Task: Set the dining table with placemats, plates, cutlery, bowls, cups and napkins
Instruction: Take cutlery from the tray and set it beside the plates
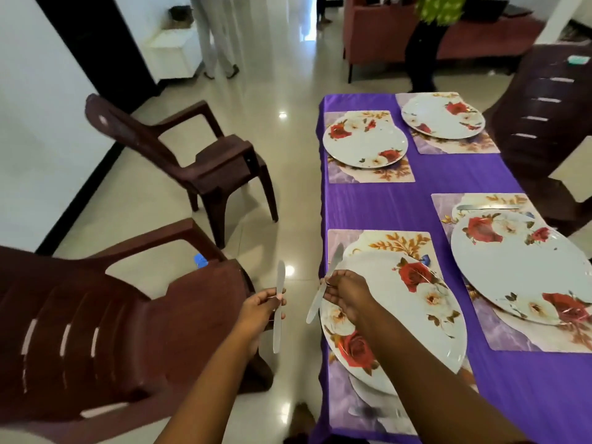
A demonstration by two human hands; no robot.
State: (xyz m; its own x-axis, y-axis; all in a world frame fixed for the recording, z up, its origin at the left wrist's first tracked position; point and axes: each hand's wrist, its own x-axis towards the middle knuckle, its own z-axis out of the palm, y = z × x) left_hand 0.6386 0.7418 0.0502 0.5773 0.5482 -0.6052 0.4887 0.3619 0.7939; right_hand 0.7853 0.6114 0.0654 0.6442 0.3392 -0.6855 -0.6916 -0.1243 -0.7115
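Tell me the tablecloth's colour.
The tablecloth is plain purple with a slight sheen, seen in the head view, the only one.

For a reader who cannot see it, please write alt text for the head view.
A person holds a table knife in each hand: the left hand grips one knife over the floor, the right hand lowers another knife beside the nearest floral plate. Four such plates sit on placemats on a purple tablecloth, with brown plastic chairs around.

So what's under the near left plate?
A floral placemat lies under the plate, its edges showing, on the purple cloth. Whatever lies beneath the plate's middle is covered.
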